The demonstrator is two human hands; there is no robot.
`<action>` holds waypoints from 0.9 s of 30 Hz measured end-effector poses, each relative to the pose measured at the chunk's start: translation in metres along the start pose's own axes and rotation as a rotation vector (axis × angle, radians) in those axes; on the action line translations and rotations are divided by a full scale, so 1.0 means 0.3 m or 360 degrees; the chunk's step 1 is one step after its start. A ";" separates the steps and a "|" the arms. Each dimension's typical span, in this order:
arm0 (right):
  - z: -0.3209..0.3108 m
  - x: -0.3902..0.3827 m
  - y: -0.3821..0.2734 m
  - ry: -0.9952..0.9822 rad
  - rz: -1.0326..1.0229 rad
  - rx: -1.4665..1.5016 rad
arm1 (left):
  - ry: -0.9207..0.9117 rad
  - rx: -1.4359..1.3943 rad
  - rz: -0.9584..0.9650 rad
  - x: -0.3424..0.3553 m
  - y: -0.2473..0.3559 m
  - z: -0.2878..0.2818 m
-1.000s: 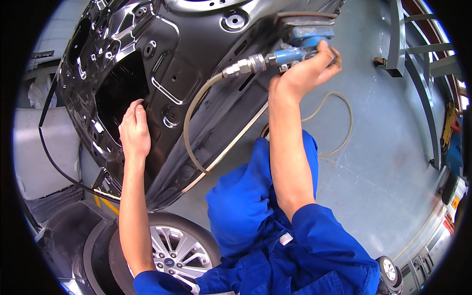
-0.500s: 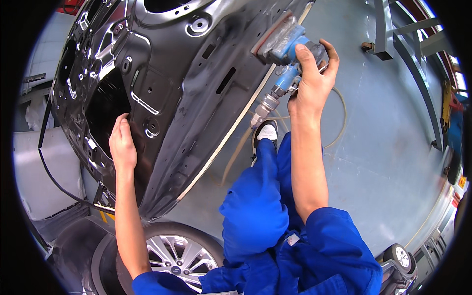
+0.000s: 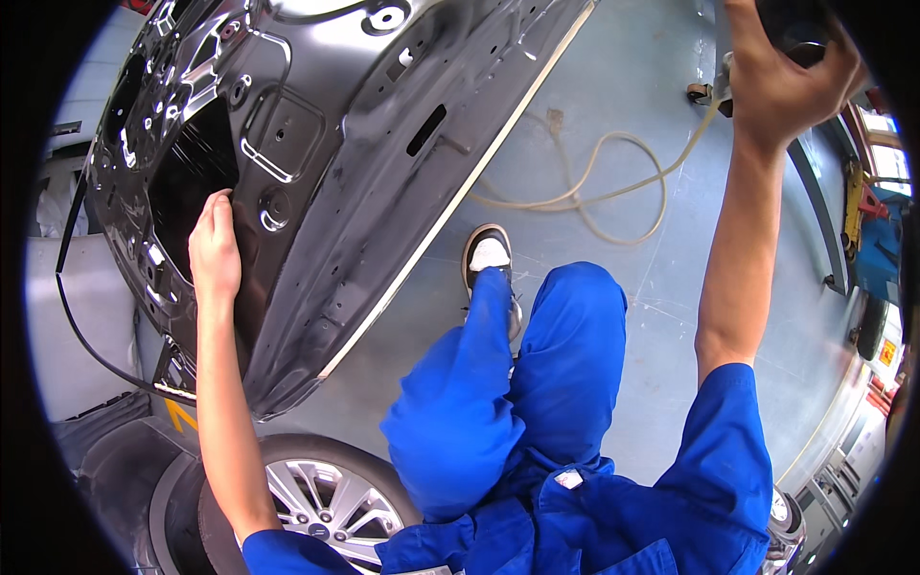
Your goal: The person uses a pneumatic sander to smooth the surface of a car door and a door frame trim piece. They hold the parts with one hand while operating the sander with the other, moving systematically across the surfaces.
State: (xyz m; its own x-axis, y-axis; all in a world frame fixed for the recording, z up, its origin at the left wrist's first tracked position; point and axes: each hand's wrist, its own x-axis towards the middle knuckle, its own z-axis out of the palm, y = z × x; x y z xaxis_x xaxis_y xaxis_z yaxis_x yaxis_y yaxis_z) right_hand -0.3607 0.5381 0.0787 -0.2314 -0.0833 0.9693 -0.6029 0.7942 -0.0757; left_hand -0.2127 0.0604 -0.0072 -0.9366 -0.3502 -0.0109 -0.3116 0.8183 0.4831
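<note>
A large black car body panel (image 3: 297, 206) with pressed ribs, holes and a pale strip along its edge slants across the left. My left hand (image 3: 215, 251) is closed at the rim of a dark opening in it, fingers curled over that rim. At the upper right my right hand (image 3: 791, 91) is wrapped round an air sander (image 3: 797, 21), held away from the panel. Most of the sander is out of the picture; only a dark rounded part shows between thumb and fingers. A yellowish air hose (image 3: 613, 137) runs from near this hand and loops over the floor.
A car wheel (image 3: 331, 508) with silver spokes stands below the panel's near end. To the right, a metal frame (image 3: 816, 220) and a caster (image 3: 701, 93) stand on the grey floor (image 3: 661, 374). My shoe (image 3: 488, 251) is beside the panel's edge.
My right hand has carried the sander from above the panel's edge out to the upper right. The hose loops have shifted. My left hand stays at the opening while the view has moved slightly.
</note>
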 end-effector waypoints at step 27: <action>0.434 -0.317 -0.226 0.0627 0.2060 0.1149 | -0.0072 0.0126 -0.0029 -0.018 0.013 -0.009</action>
State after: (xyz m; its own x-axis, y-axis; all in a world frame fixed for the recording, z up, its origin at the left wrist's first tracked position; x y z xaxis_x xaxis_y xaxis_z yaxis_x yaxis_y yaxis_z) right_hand -0.3973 0.4138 -0.0388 -0.7327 0.6658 0.1409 -0.4111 -0.2680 -0.8713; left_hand -0.2084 0.0643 -0.0028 -0.9363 -0.3461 -0.0596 -0.3389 0.8459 0.4117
